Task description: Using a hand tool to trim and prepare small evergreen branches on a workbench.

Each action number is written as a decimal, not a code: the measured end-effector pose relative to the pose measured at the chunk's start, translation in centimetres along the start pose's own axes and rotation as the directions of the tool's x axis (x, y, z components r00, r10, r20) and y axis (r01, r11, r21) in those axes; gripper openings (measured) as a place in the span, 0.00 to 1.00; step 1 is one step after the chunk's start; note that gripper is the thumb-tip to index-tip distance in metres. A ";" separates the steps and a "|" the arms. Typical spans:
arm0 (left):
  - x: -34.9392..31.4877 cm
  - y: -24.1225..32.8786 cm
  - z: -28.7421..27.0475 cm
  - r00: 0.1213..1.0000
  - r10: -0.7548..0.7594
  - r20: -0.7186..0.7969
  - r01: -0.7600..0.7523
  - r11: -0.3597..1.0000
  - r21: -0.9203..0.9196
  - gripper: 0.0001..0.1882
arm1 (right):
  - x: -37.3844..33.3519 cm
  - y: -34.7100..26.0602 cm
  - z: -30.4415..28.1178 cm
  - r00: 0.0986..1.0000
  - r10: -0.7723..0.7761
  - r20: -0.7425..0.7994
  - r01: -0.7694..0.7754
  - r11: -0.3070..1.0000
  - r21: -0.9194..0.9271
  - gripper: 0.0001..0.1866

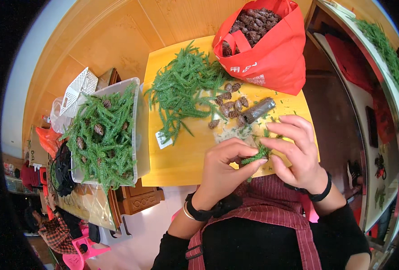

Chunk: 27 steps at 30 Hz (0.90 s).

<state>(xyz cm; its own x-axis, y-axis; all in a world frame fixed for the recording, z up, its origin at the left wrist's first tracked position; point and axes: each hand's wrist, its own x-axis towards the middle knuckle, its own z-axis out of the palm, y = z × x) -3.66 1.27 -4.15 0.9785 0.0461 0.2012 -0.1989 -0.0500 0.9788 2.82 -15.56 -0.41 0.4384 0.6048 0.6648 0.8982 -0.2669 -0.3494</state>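
Observation:
Over the near edge of the yellow table, my left hand pinches a small green pine sprig between thumb and fingers. Close on the right, my right hand has its fingers apart, the fingertips beside the sprig; whether they touch it I cannot tell. Beyond my hands lie several loose brown pine cones and a dark roll. A heap of green pine sprigs covers the table's far left part.
A red bag full of pine cones stands at the table's far right. On the left, a clear plastic bin holds sprigs with cones among them. A white perforated basket is behind it. Another person sits at lower left.

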 end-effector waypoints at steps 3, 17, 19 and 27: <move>0.1 0.4 0.0 0.999 -0.030 0.030 0.030 1.000 0.005 0.09 | 0.7 0.8 -0.8 0.986 0.020 0.165 -0.031 0.998 0.063 0.15; 0.4 1.3 -0.4 0.979 -0.119 0.164 0.113 0.993 0.044 0.05 | 2.4 3.4 -0.9 0.871 -0.051 0.489 -0.258 0.799 0.544 0.11; 0.4 1.5 -0.5 0.980 -0.093 0.178 0.085 0.995 0.055 0.05 | 2.2 3.3 -0.8 0.833 0.032 0.553 -0.409 0.709 0.575 0.11; 0.6 1.2 -0.4 0.982 -0.066 0.174 0.050 0.994 0.095 0.05 | 2.2 3.2 -0.6 0.806 0.082 0.586 -0.498 0.630 0.596 0.09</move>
<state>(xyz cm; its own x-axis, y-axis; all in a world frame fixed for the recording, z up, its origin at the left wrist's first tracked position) -3.35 1.68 -2.86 0.9841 -0.1253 0.1262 -0.1437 -0.1419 0.9794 6.72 -15.55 0.33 0.4072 0.9054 0.1200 0.3270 -0.0218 -0.9448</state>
